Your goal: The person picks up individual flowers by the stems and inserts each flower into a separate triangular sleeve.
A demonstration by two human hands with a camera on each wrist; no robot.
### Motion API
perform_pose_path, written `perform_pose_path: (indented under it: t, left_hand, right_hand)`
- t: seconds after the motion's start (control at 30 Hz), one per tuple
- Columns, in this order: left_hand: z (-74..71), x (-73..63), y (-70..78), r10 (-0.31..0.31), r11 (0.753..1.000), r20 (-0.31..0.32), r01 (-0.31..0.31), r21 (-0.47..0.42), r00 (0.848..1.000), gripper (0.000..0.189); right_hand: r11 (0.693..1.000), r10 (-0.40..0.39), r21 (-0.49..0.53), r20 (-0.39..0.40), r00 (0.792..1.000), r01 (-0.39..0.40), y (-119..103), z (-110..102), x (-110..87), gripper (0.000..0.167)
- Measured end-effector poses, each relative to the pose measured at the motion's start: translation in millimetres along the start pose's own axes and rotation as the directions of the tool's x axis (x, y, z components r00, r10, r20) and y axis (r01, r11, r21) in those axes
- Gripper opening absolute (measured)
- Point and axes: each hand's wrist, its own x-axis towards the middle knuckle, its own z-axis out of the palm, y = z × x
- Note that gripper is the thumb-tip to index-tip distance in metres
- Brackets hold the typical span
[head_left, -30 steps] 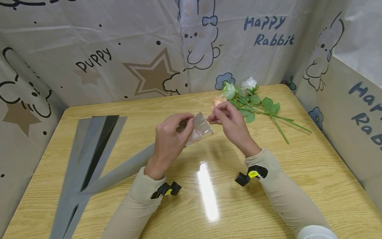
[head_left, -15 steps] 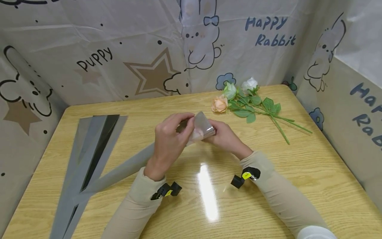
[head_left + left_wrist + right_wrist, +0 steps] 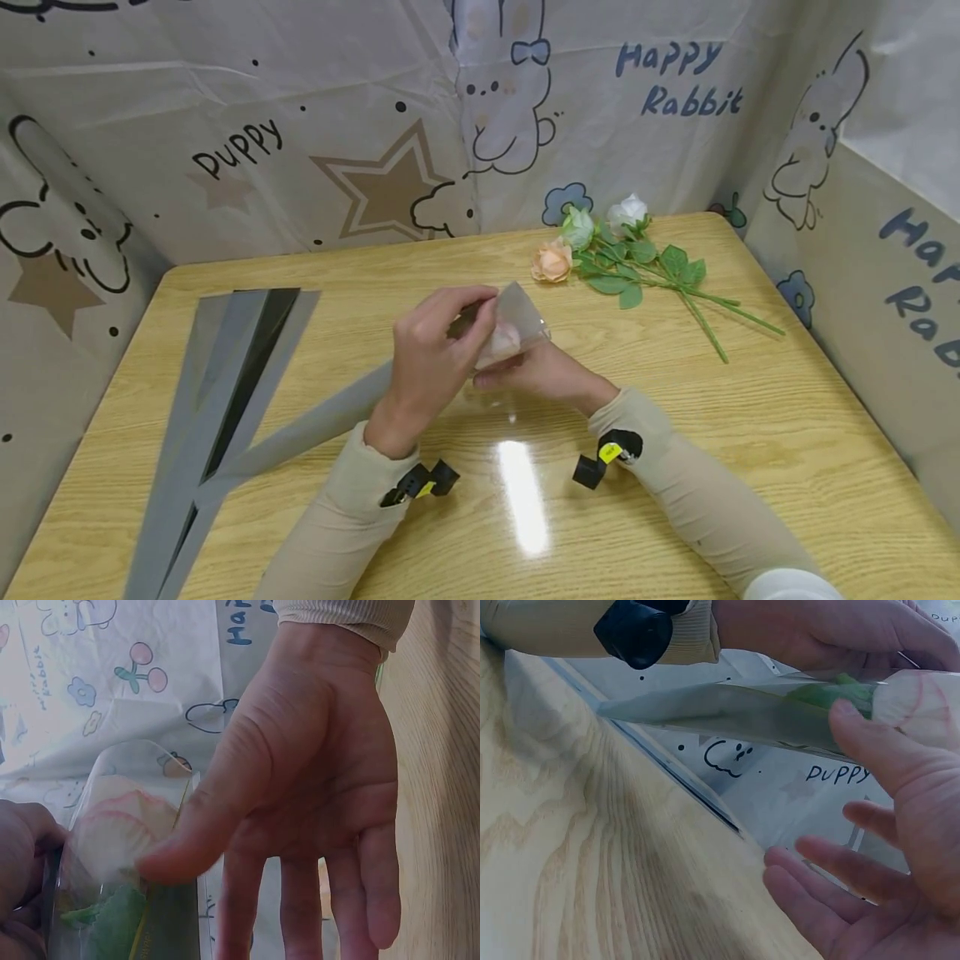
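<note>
My left hand [image 3: 427, 358] grips a long, tapering flower sleeve [image 3: 330, 417] near its wide upper end. Inside lies a pale rose [image 3: 120, 832] with pink-edged petals and a green leaf, behind clear film. In the right wrist view, the thumb of my right hand [image 3: 900, 847] touches the sleeve over the flower, while the other fingers stay spread below it. The left wrist view also shows that palm turned to the camera, fingers extended. Some left fingers are hidden by the sleeve or cut off by the frame.
Several flat grey and black sleeves [image 3: 225, 400] lie fanned on the table's left, under the held sleeve's tip. Peach [image 3: 552, 261], green [image 3: 577, 227] and white [image 3: 628, 213] roses with leafy stems lie at the back right. Printed cloth [image 3: 352, 75] walls the table [image 3: 585, 533].
My right hand has moved from the right of the sleeve's mouth to underneath its upper end, reaching left. The left hand keeps its grip, with the sleeve's top shifted slightly right.
</note>
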Motion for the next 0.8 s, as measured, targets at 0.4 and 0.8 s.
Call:
perform_pose_path:
  t: [0.4, 0.8]
  left_hand:
    - [1.4, -0.2, 2.2, 0.041, 0.999, -0.017, -0.041, -0.013, 0.999, 0.009]
    - [-3.0, 1.8, -0.8, 0.003, 1.000, -0.020, -0.003, -0.004, 1.000, 0.014]
  right_hand:
    - [0.992, -0.098, 0.080, 0.004, 0.995, 0.097, -6.2, 5.2, -2.5, 0.058]
    - [0.955, -0.085, 0.280, -0.058, 0.995, 0.098, -12.8, 1.4, -7.2, 0.053]
